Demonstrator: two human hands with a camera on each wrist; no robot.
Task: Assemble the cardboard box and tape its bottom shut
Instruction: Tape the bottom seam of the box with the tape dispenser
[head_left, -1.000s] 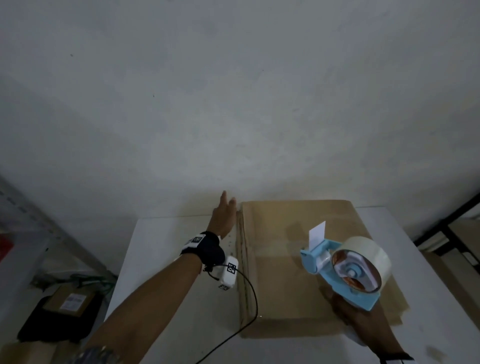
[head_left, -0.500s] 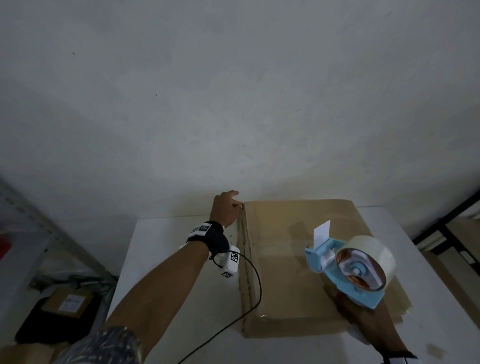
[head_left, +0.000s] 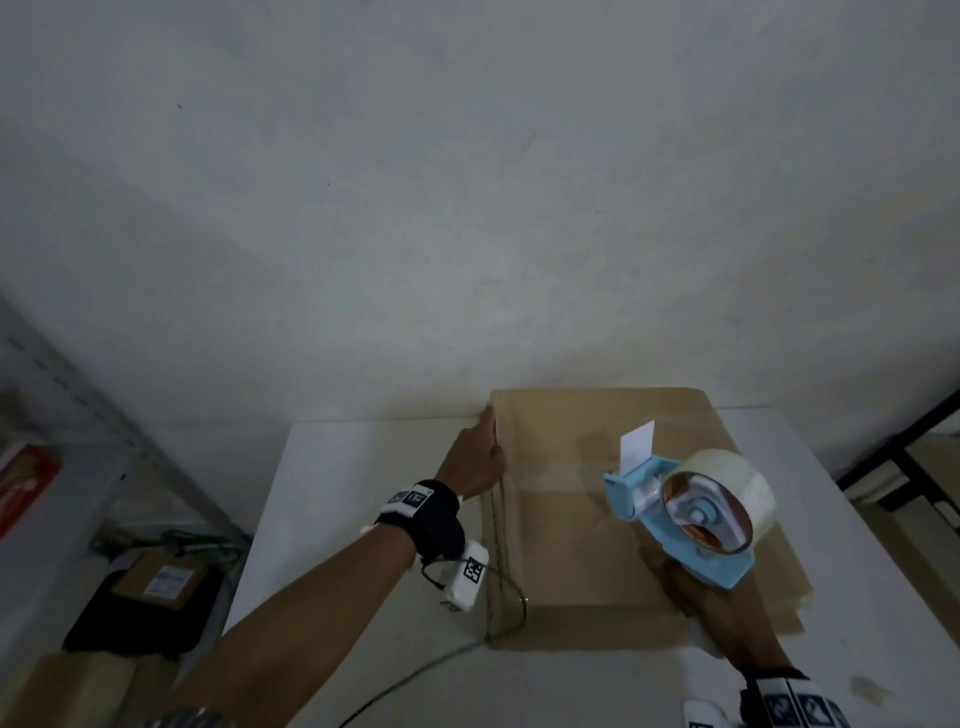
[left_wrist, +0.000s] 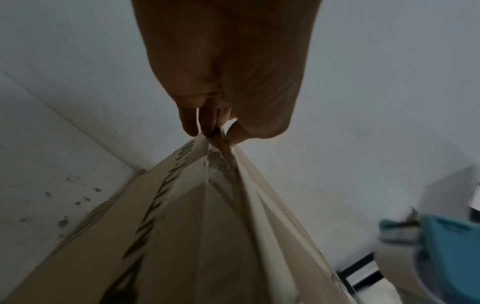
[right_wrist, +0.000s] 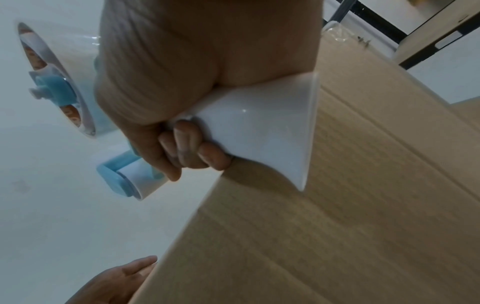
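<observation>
A stack of flattened brown cardboard boxes (head_left: 597, 519) lies on a white table (head_left: 363, 467) that is pushed against a pale wall. The left hand (head_left: 475, 460) reaches to the stack's far left corner; in the left wrist view its fingertips (left_wrist: 192, 125) and thumb close together on the edge of the top brown sheet (left_wrist: 215, 156), pinching it so that this sheet lifts away from the layers below, with dark printed lettering visible on the panel just under the fingers. The right hand (head_left: 711, 603) is at the near right part of the stack, its fingers (right_wrist: 187, 148) curled tightly round the white flared handle of a light blue plastic tape dispenser (head_left: 680, 519). The dispenser's roll of clear packing tape (head_left: 737, 493) sits just above and beyond those fingers, and a short white tab of tape (head_left: 636, 449) stands upright at its front end, further from the fingers towards the wall. The dispenser is held over the cardboard; whether it touches the surface cannot be told. Both wrists wear black bands with white camera modules (head_left: 465, 577), and a thin cable (head_left: 498, 613) trails from the left one across the stack's near left edge.
</observation>
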